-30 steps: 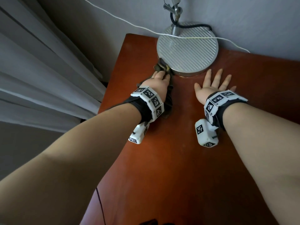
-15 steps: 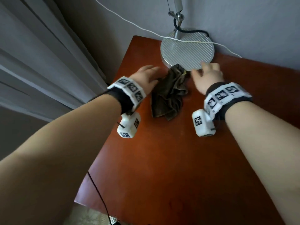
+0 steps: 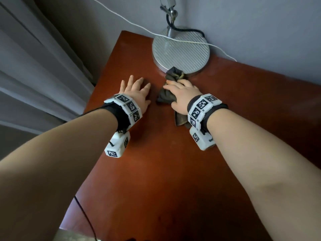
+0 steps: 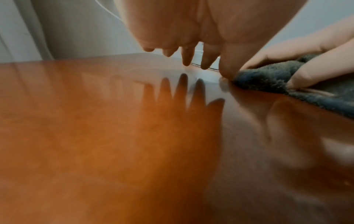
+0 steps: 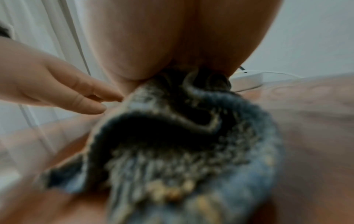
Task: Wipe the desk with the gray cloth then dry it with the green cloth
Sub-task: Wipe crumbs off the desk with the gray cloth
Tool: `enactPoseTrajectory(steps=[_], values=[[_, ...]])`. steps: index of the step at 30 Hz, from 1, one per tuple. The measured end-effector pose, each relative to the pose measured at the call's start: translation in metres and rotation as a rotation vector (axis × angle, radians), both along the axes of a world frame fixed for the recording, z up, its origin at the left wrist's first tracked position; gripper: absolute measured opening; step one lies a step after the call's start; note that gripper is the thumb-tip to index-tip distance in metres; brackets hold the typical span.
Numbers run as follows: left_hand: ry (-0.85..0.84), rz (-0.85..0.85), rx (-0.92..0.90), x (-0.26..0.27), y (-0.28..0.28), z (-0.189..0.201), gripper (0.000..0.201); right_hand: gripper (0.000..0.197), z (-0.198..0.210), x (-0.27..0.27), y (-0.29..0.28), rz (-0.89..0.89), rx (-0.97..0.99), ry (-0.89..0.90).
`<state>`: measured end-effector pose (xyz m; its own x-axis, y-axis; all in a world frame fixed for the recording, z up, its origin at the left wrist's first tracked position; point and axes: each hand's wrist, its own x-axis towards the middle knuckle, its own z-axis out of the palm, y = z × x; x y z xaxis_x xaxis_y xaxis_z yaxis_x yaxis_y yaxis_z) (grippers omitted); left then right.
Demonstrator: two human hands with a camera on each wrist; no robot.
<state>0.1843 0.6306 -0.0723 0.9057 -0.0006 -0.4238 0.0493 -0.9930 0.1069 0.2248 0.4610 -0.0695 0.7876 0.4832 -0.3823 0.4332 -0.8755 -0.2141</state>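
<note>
The gray cloth [image 3: 174, 74] lies bunched on the red-brown desk [image 3: 165, 171], its far end touching the lamp base [image 3: 180, 51]. My right hand [image 3: 182, 91] lies over the cloth, fingers and thumb curled into it; the left wrist view shows that hand [image 4: 287, 50] gripping the fuzzy cloth [image 4: 268, 78]. In the right wrist view the cloth [image 5: 182, 144] bulges out from under the palm. My left hand [image 3: 136, 89] rests beside it on the left, fingers straight and spread, holding nothing [image 4: 186, 60]. No green cloth is in view.
A round ribbed metal lamp base stands at the desk's far edge against the wall, with a white cable [image 3: 132, 23] draped across it. Curtains [image 3: 34, 66] hang left of the desk. A thin black cable [image 3: 85, 216] runs off the near left corner.
A second ago my left hand held the cloth at the lamp base and my right lay flat. The left let go and moved left; the right hand now grips the cloth.
</note>
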Motion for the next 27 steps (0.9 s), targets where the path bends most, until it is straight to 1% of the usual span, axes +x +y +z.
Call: enactPoseTrajectory(steps=[3, 8, 10, 14, 17, 19, 21, 22, 24, 25, 27], values=[[0.029, -0.04, 0.038, 0.006, -0.014, -0.002, 0.072, 0.061, -0.001, 0.009, -0.026, 0.02, 0.015, 0.005], [0.054, -0.045, 0.002, 0.008, -0.02, -0.011, 0.092, 0.059, -0.002, 0.028, -0.054, 0.039, 0.047, 0.01], [0.086, -0.076, 0.035, 0.006, -0.018, -0.015, 0.094, 0.057, -0.008, 0.035, -0.064, -0.001, 0.086, 0.013], [0.134, -0.074, 0.035, 0.009, -0.018, -0.015, 0.095, 0.055, -0.012, 0.049, -0.08, -0.086, 0.209, 0.05], [0.142, -0.088, 0.038, 0.01, -0.018, -0.016, 0.096, 0.052, -0.004, 0.059, -0.085, -0.205, 0.266, 0.077], [0.14, -0.088, 0.043, 0.01, -0.018, -0.018, 0.096, 0.056, 0.001, 0.067, -0.089, -0.337, 0.319, 0.07], [0.129, -0.09, 0.047, 0.011, -0.018, -0.019, 0.095, 0.055, 0.002, 0.081, -0.094, -0.503, 0.326, 0.033], [0.126, -0.091, 0.051, 0.011, -0.018, -0.019, 0.095, 0.052, 0.001, 0.09, -0.094, -0.574, 0.315, -0.01], [0.132, -0.086, 0.054, 0.011, -0.018, -0.019, 0.095, 0.048, -0.002, 0.107, -0.093, -0.63, 0.27, -0.091], [0.136, -0.083, 0.052, 0.011, -0.018, -0.019, 0.095, 0.05, -0.002, 0.112, -0.091, -0.634, 0.226, -0.123], [0.13, -0.085, 0.057, 0.012, -0.017, -0.02, 0.096, 0.063, -0.004, 0.12, -0.09, -0.658, 0.147, -0.147]])
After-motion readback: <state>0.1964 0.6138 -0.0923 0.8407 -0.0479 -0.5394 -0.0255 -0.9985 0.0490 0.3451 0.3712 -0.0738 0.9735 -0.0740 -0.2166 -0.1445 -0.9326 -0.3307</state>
